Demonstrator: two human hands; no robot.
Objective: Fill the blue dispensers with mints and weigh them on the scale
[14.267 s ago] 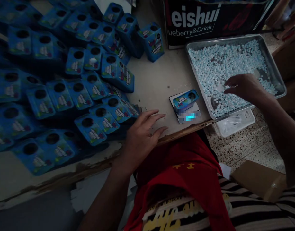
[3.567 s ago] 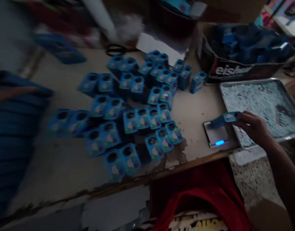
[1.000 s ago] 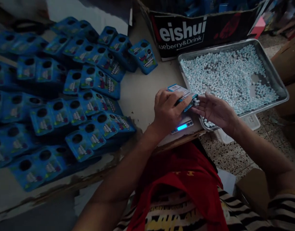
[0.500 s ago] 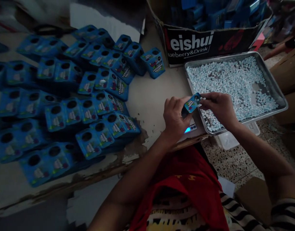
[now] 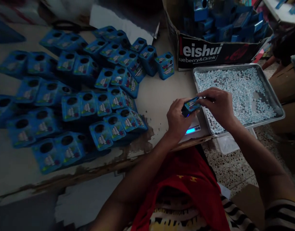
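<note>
My left hand [image 5: 175, 118] is wrapped round a small blue candy box [image 5: 191, 106], which it holds tilted above a digital scale [image 5: 192, 130] with a lit blue display. At the box's right end, the fingers of my right hand [image 5: 219, 103] are pinched together against its top. Whatever lies between those fingertips is hidden. A metal tray [image 5: 282, 110] of small white and pale blue candies [image 5: 234, 86] sits just beyond and under my right hand.
Many blue candy boxes [image 5: 72, 106] with round dark holes stand in rows on the worn table [image 5: 159, 93] at left. A black carton [image 5: 198, 53] heaped with blue boxes stands behind the tray. A clear plastic container [image 5: 228, 144] is below the tray. Another person's arm shows at far right.
The view has shifted, so the boxes on the table appear farther right. My right fingers have come over the box's top, covering its hole. My left hand still holds the box.
</note>
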